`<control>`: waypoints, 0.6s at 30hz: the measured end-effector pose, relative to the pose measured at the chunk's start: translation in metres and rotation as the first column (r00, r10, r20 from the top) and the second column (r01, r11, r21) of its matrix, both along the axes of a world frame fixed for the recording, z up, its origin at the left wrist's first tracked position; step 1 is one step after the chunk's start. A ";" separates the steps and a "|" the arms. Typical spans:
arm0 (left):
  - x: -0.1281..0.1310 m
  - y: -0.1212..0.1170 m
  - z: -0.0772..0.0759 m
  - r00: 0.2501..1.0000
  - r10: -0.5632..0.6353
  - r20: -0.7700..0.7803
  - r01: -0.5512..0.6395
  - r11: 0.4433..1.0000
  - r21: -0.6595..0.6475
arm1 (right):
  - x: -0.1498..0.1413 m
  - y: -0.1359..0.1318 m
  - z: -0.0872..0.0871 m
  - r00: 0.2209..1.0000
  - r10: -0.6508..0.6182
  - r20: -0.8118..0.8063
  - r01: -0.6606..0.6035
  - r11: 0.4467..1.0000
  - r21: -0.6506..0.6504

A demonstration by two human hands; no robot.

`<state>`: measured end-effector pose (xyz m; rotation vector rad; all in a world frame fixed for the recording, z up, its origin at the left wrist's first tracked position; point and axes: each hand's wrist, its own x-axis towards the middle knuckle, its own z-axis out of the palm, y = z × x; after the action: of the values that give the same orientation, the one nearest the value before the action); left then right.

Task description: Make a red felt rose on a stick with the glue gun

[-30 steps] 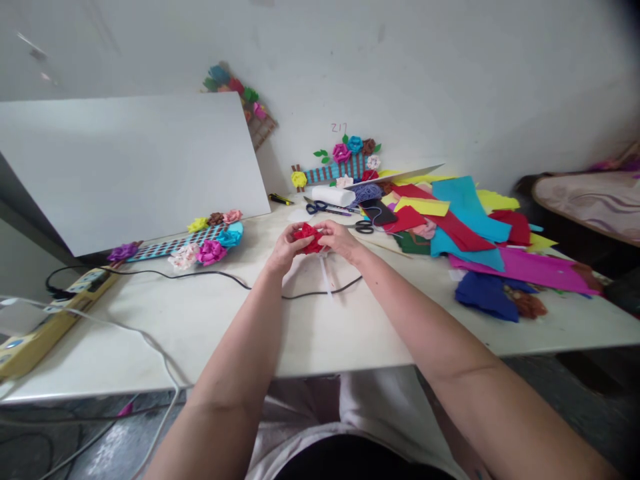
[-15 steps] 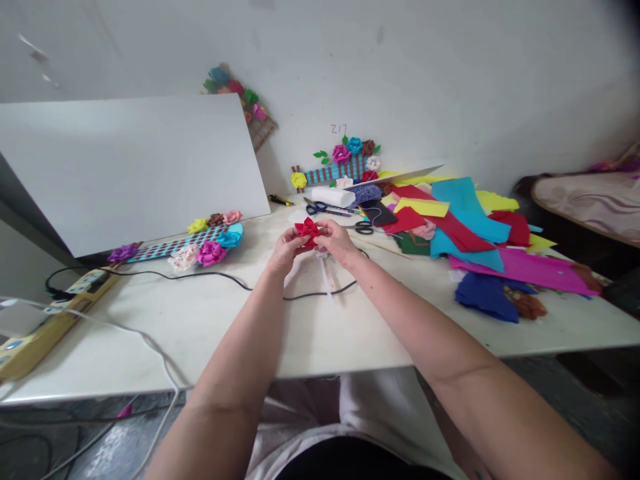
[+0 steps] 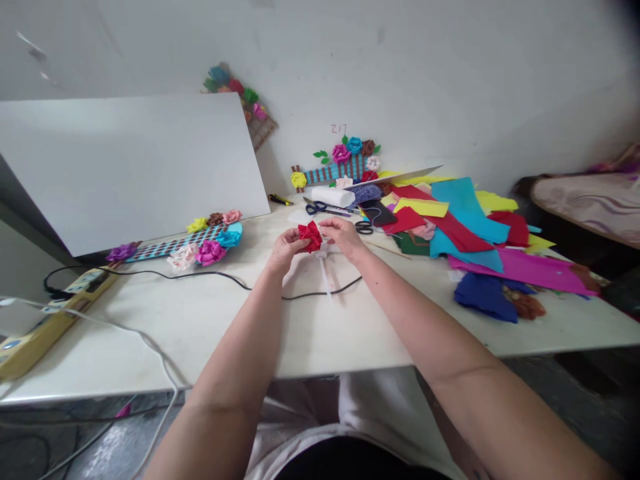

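Note:
A small red paper flower (image 3: 310, 237) with folded, crinkled petals is held just above the table, in front of me. My left hand (image 3: 286, 248) grips its left side between thumb and fingers. At the flower's right edge, my right hand (image 3: 343, 239) has its thumb and fingertips pinched together against a petal; the exact contact is small in view. Below the hands lies a pale, translucent stick (image 3: 325, 277), like a glue stick, its far end joined to a whitish thing partly hidden by my right hand. A black cord (image 3: 230, 275) passes close by.
Scissors (image 3: 364, 228) lie beyond my right hand, near a white roll (image 3: 333, 196). Coloured crepe paper (image 3: 465, 227) is heaped on the right. A flowered lattice panel (image 3: 175, 245) lies left, before a leaning white board (image 3: 135, 167). A power strip (image 3: 60, 320) sits at the left edge.
The red flower has been turned and tilted between the fingers, so more petals show. My right fingers have shifted from over it to its right edge; my left hand keeps its grip.

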<state>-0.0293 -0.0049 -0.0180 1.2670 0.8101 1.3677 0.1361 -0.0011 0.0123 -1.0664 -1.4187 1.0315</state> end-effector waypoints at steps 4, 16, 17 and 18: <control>0.002 -0.002 0.002 0.998 -0.067 -0.019 0.067 0.998 0.005 | 0.003 0.001 0.001 1.000 0.009 0.025 -0.009 1.000 0.010; 0.002 -0.001 -0.001 0.990 -0.122 -0.068 0.126 0.991 0.046 | 0.000 0.009 -0.010 0.994 -0.056 0.094 0.056 0.998 -0.003; 0.002 -0.001 -0.001 0.990 -0.122 -0.069 0.126 0.991 0.050 | 0.000 0.009 -0.009 0.995 -0.060 0.074 0.063 0.997 -0.037; 0.002 -0.002 -0.001 0.990 -0.121 -0.071 0.125 0.991 0.053 | -0.001 0.008 -0.009 0.997 -0.060 0.052 0.064 0.995 -0.076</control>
<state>-0.0269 -0.0064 -0.0188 1.3915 0.7308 1.2625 0.1356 0.0074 0.0034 -1.1925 -1.3856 1.0285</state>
